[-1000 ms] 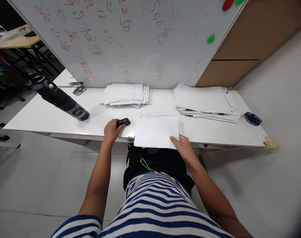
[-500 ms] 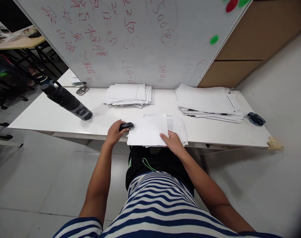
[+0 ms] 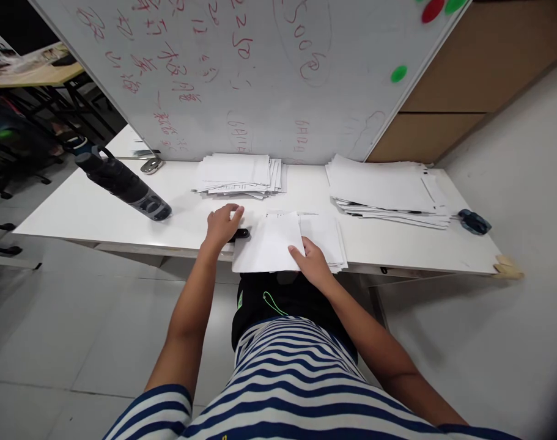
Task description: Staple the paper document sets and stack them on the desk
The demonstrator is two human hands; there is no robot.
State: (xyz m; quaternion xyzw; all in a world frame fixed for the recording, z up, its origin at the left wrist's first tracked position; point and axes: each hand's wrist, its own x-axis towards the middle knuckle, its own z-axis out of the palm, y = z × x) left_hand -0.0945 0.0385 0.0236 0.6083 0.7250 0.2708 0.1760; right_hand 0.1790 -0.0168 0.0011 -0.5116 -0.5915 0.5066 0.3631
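My right hand grips white paper sheets by their right side, thumb on top and the fingers underneath. The sheets lie at the desk's front edge, overlapping a further pile of papers on their right. At their left side sits a small black stapler, partly hidden by my left hand. That hand is over the stapler's rear end, fingers loosely bent and thumb apart, holding nothing. Whether it still touches the stapler is unclear.
Two paper stacks, a left one and a right one, lie at the back of the white desk, below a whiteboard. A black bottle and a computer mouse are on the left. A dark object lies at right.
My left hand has let go of the stapler and moved slightly up and right, over it. My right hand and the sheets have shifted a little left.
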